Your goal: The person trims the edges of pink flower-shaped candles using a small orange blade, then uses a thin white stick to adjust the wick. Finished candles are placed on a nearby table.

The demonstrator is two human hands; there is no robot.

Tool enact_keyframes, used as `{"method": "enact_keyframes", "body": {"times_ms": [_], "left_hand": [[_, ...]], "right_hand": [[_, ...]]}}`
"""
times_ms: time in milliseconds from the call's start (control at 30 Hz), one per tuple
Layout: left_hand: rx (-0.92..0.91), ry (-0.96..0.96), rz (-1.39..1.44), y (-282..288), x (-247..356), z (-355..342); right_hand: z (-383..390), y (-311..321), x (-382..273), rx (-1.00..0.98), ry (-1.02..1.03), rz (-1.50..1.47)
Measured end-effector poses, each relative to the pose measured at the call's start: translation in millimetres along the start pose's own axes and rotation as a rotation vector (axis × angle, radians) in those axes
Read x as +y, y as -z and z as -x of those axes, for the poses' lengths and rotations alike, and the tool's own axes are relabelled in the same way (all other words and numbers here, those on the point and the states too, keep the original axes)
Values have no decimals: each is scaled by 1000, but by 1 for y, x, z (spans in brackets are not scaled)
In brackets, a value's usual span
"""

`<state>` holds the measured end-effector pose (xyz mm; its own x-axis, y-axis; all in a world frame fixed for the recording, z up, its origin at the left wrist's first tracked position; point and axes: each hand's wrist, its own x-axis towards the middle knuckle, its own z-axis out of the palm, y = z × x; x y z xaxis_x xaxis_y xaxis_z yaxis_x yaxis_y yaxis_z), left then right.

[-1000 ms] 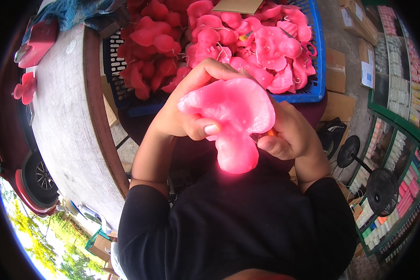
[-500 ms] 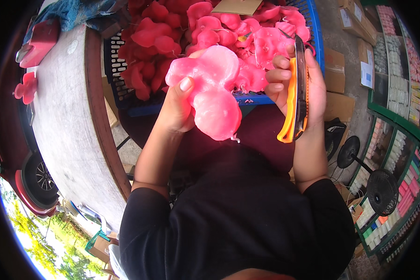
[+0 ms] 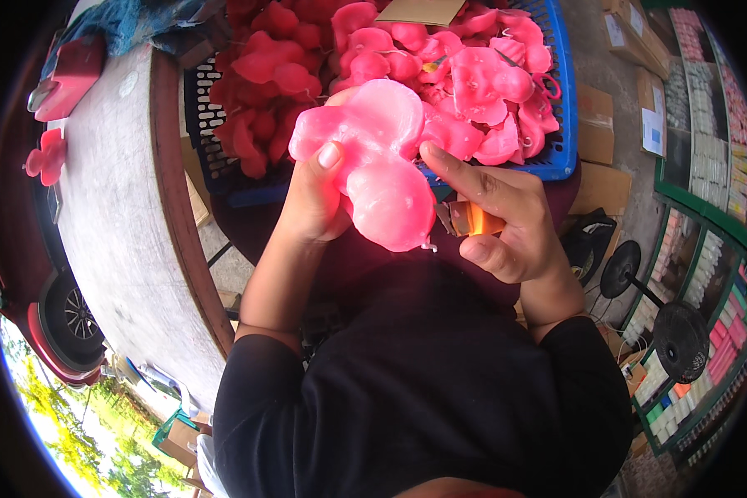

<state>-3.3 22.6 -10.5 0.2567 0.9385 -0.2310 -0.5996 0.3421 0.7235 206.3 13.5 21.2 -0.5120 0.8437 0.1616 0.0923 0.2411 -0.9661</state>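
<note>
My left hand [image 3: 311, 203] grips a glossy pink moulded piece [image 3: 373, 158] with rounded lobes, thumb on top of it. My right hand [image 3: 506, 220] holds an orange utility knife [image 3: 476, 221] in its palm, mostly hidden by the fingers, and its forefinger touches the right side of the pink piece. Both hands are in front of a blue plastic basket [image 3: 556, 158] heaped with several similar pink and red pieces.
A round grey concrete table [image 3: 116, 232] curves along the left, with a small red piece [image 3: 46, 158] on it. Cardboard boxes [image 3: 602, 124] lie on the floor at right, near a black fan [image 3: 681, 340] and green shelves [image 3: 705, 166] of small goods.
The knife, held upright half a second ago, is now tucked low in my right palm. My right hand has come back against the pink piece, which has turned and sits a little lower.
</note>
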Motion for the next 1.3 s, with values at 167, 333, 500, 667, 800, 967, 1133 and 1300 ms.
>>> {"method": "enact_keyframes", "body": {"times_ms": [167, 333, 500, 667, 800, 967, 1133, 1300], "left_hand": [[-31, -38, -76, 4, 1, 0], [-17, -44, -113, 2, 0, 3], [-36, -63, -134, 3, -1, 4], [-32, -99, -175, 4, 2, 5], [-32, -106, -180, 4, 2, 6], [-56, -124, -198, 7, 1, 5], [-90, -156, -222, 9, 0, 4], [-160, -184, -231, 12, -1, 3]], "right_hand": [[-4, 8, -9, -96, 59, -33], [1, -2, -7, -24, 41, 47], [3, 1, -8, -52, 53, 112], [1, 4, -10, -59, 133, 227], [0, 4, -12, -45, 168, 255], [0, 2, -11, -36, 177, 237], [0, 2, -7, -32, 212, 215], [-3, 5, -13, -87, 155, 103]]}}
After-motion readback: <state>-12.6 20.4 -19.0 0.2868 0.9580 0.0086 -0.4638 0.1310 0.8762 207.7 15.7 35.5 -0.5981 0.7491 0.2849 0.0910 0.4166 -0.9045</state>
